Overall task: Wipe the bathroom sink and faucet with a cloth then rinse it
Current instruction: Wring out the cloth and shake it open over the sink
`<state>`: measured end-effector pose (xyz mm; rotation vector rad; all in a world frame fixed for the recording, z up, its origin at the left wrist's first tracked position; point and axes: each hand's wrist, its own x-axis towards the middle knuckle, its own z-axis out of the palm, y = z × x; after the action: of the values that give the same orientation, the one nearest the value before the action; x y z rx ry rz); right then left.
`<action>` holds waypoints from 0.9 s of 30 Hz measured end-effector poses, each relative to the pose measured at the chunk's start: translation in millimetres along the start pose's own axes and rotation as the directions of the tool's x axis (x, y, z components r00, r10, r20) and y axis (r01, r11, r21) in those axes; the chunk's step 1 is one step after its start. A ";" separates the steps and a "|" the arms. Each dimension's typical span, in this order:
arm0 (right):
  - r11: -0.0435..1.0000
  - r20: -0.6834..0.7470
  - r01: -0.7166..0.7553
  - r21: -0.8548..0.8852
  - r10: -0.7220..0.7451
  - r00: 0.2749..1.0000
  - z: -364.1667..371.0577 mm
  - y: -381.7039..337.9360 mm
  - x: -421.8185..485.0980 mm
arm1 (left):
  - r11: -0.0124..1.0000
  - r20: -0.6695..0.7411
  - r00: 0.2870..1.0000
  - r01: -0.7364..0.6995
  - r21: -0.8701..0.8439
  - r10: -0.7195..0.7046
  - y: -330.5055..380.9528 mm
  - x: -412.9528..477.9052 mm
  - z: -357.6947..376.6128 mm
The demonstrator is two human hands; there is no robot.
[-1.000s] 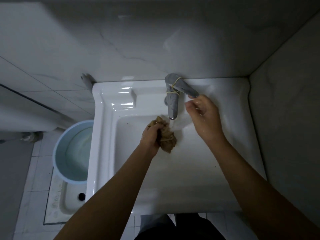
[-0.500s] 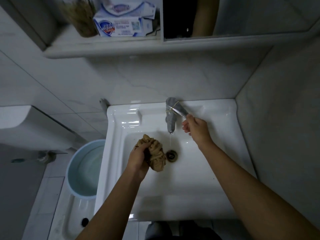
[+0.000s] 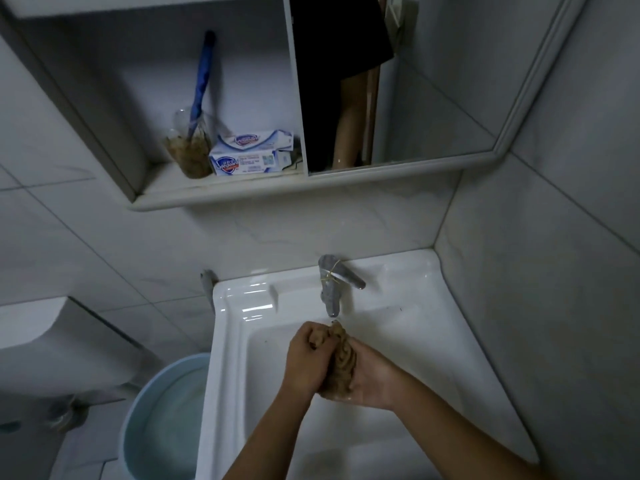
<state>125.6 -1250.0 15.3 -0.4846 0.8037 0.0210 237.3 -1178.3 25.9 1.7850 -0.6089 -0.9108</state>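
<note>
A white rectangular sink (image 3: 228,341) fills the lower middle of the view. At its back rim stands a grey metal faucet (image 3: 330,292), its lever bound with a rubber band and pointing right. Just below the spout a bunched brown cloth (image 3: 343,362) is squeezed between both hands over the basin. My left hand (image 3: 306,362) grips the cloth from the left and top. My right hand (image 3: 372,379) cups it from the right and underneath. The drain is hidden behind my hands.
A light blue bucket (image 3: 149,410) with water stands on the floor left of the sink. Above, a wall cabinet shelf (image 3: 207,192) holds a soap box (image 3: 249,157) and a cup with a blue brush (image 3: 192,154). A mirror (image 3: 415,98) hangs at right; tiled wall closes the right side.
My right hand left the faucet lever and came down onto the cloth, joining my left hand. The view tilted up, bringing the cabinet and mirror into sight.
</note>
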 end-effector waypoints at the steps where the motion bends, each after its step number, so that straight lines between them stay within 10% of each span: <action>1: 1.000 -0.029 0.017 -0.024 -0.017 0.999 0.5 -2.6 -3.4 | 0.998 0.001 0.999 -0.040 0.046 0.040 0.8 0.9 -0.3; 8: 0.960 -0.224 0.088 -0.264 -0.150 0.963 -5.0 -7.4 -9.0 | 0.960 0.069 0.980 -0.196 0.198 0.186 -20.9 4.5 -23.3; 14: 0.875 -0.094 0.027 -0.482 -0.083 0.992 8.4 -8.5 -4.2 | 0.648 0.414 0.791 -0.608 0.459 0.450 -51.7 -16.3 -32.3; 20: 0.494 -0.035 -0.072 -0.866 0.084 0.996 24.7 -4.7 5.2 | 0.396 0.558 0.749 -0.662 0.636 0.357 -67.3 -6.9 -45.4; 27: -0.134 -0.158 -0.152 -0.979 0.038 0.987 35.4 10.8 36.6 | 0.376 0.546 0.834 -0.482 0.792 -0.081 -49.6 10.3 -51.2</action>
<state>173.3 -1231.3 6.3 -2.0139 0.7546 0.8938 284.5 -1139.4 -12.1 2.3122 -1.9995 -0.9166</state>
